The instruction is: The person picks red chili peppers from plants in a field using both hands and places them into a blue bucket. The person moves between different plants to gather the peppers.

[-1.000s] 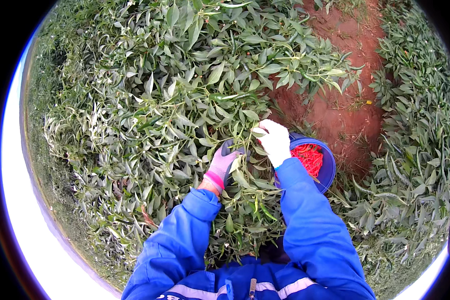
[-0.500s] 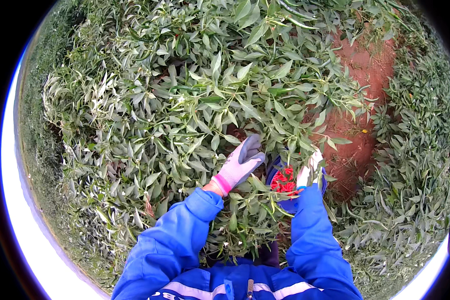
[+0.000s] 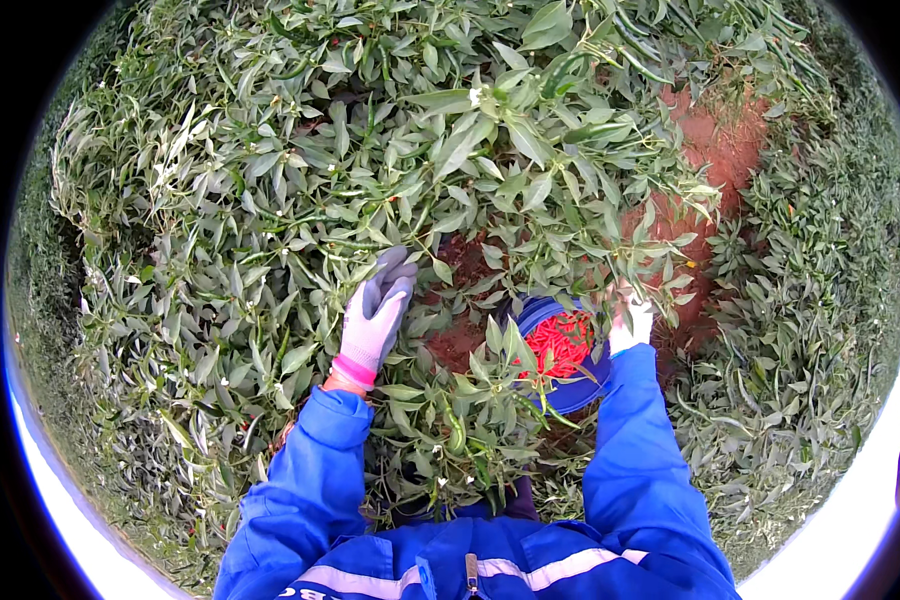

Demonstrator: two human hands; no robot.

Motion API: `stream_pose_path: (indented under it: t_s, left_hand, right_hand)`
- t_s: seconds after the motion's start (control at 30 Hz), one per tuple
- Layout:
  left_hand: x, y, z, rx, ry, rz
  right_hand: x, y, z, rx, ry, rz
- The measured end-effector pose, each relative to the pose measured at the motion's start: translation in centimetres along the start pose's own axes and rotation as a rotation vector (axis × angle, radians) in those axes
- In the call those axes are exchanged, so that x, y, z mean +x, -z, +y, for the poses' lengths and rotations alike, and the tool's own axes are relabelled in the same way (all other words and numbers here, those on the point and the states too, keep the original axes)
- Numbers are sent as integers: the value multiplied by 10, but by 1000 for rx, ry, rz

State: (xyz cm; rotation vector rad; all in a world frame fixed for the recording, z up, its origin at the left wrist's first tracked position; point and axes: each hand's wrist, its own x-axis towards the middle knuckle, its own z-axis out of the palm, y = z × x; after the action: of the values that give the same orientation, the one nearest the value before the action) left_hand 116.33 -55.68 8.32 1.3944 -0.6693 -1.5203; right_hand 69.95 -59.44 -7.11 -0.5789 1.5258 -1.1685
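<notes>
My left hand [image 3: 373, 315] is hovering loosely open by the leaves [image 3: 442, 270]; beside the right rim of the pepper bucket [image 3: 578, 395], leaves are hiding my right hand's [image 3: 634, 322] grip, so I can't tell.

Peppers [image 3: 560, 342] in bucket [image 3: 576, 396], left fingers [image 3: 398, 268] left of bucket, right fingers [image 3: 628, 314] at its right, soil strip [image 3: 722, 150] beyond, between plants [image 3: 260, 200].

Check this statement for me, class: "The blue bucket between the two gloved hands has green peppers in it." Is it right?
Not quite: the head view shows that the peppers are red, not green. The rest stands: they are in the blue bucket, between the left hand and the right hand, both gloved.
</notes>
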Motion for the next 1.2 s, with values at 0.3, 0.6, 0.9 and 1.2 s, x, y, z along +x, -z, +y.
stream_pose_path:
  t_s: [0.3, 0.6, 0.9, 1.2]
  left_hand:
    - [-8, -1, 0, 187, 7, 8]
    - [22, -110, 9, 1243, -503, -517]
    - [28, -67, -27, 1424, -241, -506]
    - [10, 4, -67, 1356, -295, -64]
  right_hand:
    - [-70, -69, 11, -163, -13, -128]
    - [-159, -192, 25, -396, 132, -416]
    - [-184, -163, 36, -221, -16, -493]
    - [-191, -134, 55, -125, -145, -357]
